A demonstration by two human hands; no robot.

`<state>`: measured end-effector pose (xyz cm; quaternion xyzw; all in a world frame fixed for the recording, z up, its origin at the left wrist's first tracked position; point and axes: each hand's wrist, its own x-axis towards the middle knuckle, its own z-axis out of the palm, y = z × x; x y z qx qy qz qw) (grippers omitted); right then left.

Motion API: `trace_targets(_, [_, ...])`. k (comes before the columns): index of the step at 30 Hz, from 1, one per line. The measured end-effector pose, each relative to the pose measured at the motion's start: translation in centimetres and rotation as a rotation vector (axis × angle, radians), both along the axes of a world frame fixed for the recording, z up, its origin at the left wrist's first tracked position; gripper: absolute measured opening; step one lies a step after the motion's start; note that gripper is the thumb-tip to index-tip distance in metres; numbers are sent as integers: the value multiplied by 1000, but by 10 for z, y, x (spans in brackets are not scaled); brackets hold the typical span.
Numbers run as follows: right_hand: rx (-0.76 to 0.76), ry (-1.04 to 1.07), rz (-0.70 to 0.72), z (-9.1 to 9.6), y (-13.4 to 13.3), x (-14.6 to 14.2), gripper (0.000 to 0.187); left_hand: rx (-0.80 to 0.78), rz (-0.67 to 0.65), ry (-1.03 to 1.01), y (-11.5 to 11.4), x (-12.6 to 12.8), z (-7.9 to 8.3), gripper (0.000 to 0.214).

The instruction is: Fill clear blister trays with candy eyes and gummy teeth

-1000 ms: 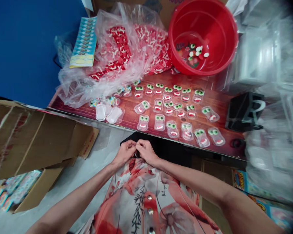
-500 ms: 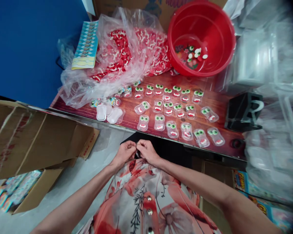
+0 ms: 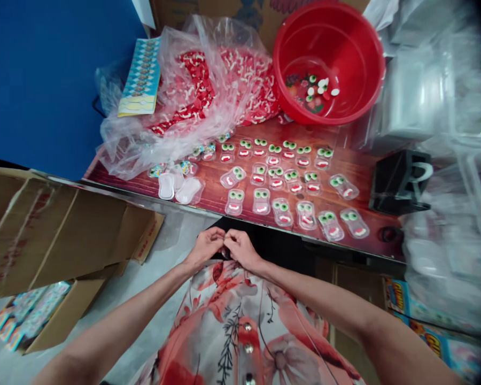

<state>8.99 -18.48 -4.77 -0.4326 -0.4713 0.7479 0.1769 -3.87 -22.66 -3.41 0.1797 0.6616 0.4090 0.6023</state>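
My left hand and my right hand meet fingertip to fingertip in front of my waist, just off the table's near edge. Both have their fingers pinched closed. Something small and dark shows between them, too hidden to name. Beyond my hands, several clear plastic trays lie in rough rows on the wood-patterned table. Each holds green-and-white candy eyes and a red-and-white candy mouth. To their left sit white-looking blank trays in a small pile.
A large plastic bag of red-and-white candy mouths stands at the back, a blue-and-yellow printed sheet on it. Beside it is a red basin with a few candy eyes. A black holder stands right; an open carton is at left.
My hands stay together at the waist, with only slight finger movement. The camera view has shifted a little. The trays on the table look unchanged.
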Motion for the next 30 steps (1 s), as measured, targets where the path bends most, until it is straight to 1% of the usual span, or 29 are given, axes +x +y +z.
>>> trace_targets(5, [-89, 47, -47, 2, 2, 1, 13, -22, 109, 17, -1, 11, -2, 20])
trace_targets(9, [-114, 44, 6, 4, 4, 4, 12, -9, 170, 35, -4, 16, 0, 18])
trace_targets(11, [-32, 4, 64, 6, 6, 7, 13, 7, 182, 53, -7, 18, 3, 20])
trace_targets(13, [107, -63, 134, 10, 7, 11, 16, 36, 167, 90, -10, 18, 6, 23])
trace_targets(15, [184, -125, 199, 14, 10, 15, 17, 73, 113, 142, -14, 17, 8, 24])
trace_targets(19, [243, -183, 281, 23, 16, 18, 14, 112, -34, 233, -21, 12, 12, 24])
trace_targets(22, [354, -225, 330, 32, 20, 17, 13, 140, -183, 364, -24, 8, 17, 29])
trace_targets(25, [411, -269, 389, 42, 23, 15, 14, 175, -344, 536, -24, 4, 28, 33])
trace_targets(27, [414, -278, 381, 46, 23, 13, 13, 190, -410, 621, -23, 2, 36, 34])
trace_targets(30, [414, -271, 312, 49, 19, 10, 13, 203, -454, 696, -22, 0, 44, 36])
